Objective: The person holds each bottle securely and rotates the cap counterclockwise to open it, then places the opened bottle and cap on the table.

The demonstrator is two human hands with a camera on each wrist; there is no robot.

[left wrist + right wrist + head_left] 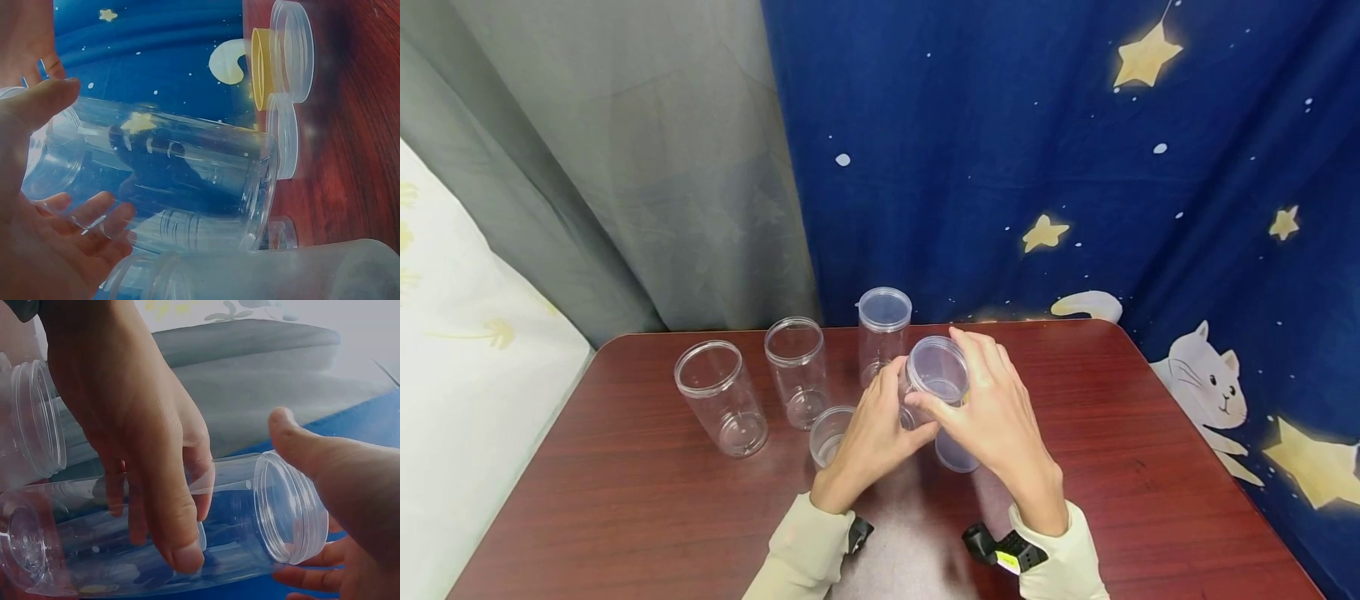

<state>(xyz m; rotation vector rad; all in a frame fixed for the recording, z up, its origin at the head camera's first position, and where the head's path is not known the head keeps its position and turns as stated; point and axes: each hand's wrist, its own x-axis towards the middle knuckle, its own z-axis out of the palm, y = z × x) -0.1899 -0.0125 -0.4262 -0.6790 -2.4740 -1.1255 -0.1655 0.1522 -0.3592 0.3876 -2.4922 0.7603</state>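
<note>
Head view: we see a clear plastic jar (936,379) held above the red-brown counter (625,500), between both hands, just in front of a lidded jar (883,329) that stands upright near the back edge. The left hand (868,437) wraps its fingers round the jar's lower body; the right hand (992,408) curls over its top, where a translucent lid (937,363) sits. We judge the lid is on the mouth but cannot tell whether it is fully seated. Two open jars (718,400) (796,371) stand lidless to the left, and a shorter open jar (829,433) stands just beside the left hand, so by our reckoning one jar is capped, one is in hand, and three are left. Another lid (957,454) lies on the counter under the right hand.

Left wrist view: the held jar (181,181) lies across the picture, the left hand's thumb (44,100) on one side and its fingers (94,215) on the other, pressed against the wall. Beyond it, loose lids (290,50) are stacked on the counter (356,125); the blur keeps us from counting them.

Right wrist view: the left hand (137,437) grips the jar (237,519) round its middle. The right hand's thumb (312,450) rests on the lid rim (294,515) with fingers (306,575) curled below, pinching the lid.
</note>
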